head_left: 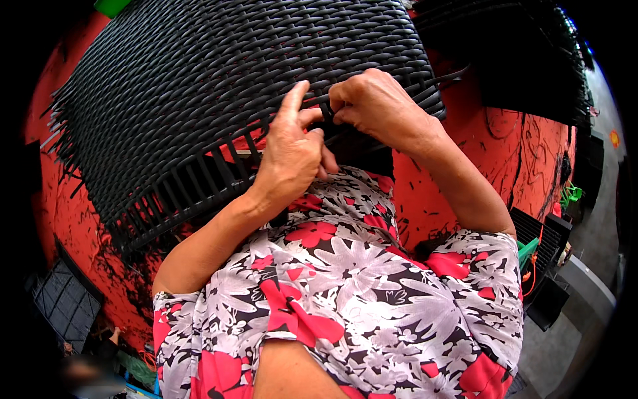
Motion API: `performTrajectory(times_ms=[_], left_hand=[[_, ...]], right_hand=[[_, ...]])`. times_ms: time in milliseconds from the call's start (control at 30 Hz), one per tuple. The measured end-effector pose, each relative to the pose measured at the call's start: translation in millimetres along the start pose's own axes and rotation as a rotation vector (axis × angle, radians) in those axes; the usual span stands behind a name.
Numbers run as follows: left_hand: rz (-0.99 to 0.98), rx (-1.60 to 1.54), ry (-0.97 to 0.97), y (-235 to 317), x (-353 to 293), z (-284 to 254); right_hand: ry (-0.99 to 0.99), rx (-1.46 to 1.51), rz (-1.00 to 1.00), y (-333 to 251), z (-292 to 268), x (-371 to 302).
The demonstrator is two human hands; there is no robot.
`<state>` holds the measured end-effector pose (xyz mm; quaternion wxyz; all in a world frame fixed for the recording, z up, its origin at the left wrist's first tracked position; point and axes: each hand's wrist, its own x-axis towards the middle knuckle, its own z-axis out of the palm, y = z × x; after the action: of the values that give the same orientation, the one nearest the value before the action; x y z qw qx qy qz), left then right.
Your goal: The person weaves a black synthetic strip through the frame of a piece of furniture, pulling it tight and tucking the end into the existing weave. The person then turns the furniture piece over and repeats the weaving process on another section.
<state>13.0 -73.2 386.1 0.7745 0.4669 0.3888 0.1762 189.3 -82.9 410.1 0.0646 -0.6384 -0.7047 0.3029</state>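
A large black woven wicker panel [219, 86] slants across the upper left, its near side showing a row of bare slats [206, 174] with gaps. At that near edge my right hand [375, 106] is closed in a pinch on a black wicker strip [326, 112], of which only a short bit shows. Just left of it, my left hand [296, 146] has its index finger stretched over the weave. Its other fingers are partly bent and apart, one reaching to the strip. The left thumb is hidden.
Loose strand ends [63, 136] stick out from the panel's left side, and one strand [452, 76] juts out at right. Another dark panel [525, 60] stands at upper right. Black scraps litter the red floor [478, 179]. A person's blurred shape is at lower left.
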Motion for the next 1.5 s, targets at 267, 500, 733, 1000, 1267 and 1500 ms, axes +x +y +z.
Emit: performTrajectory(times_ms=[267, 500, 733, 1000, 1267, 1500], left_hand=[[0.0, -0.375, -0.011, 9, -20, -3], [0.042, -0.532, -0.261, 26, -30, -9], [0.208, -0.275, 0.231, 0, -27, -38], [0.258, 0.109, 0.243, -19, -10, -28], [0.169, 0.02, 0.288, -22, -14, -34], [0.042, 0.212, 0.053, -8, -20, -31]], right_hand=[[0.268, 0.041, -0.117, 14, 22, -23], [0.344, -0.128, -0.275, 4, 24, -24], [0.345, 0.108, -0.191, 16, 18, -17], [-0.046, -0.332, -0.117, 2, 13, -9], [-0.007, 0.174, 0.006, 15, 9, -4], [0.008, 0.623, -0.039, -9, 0, -6]])
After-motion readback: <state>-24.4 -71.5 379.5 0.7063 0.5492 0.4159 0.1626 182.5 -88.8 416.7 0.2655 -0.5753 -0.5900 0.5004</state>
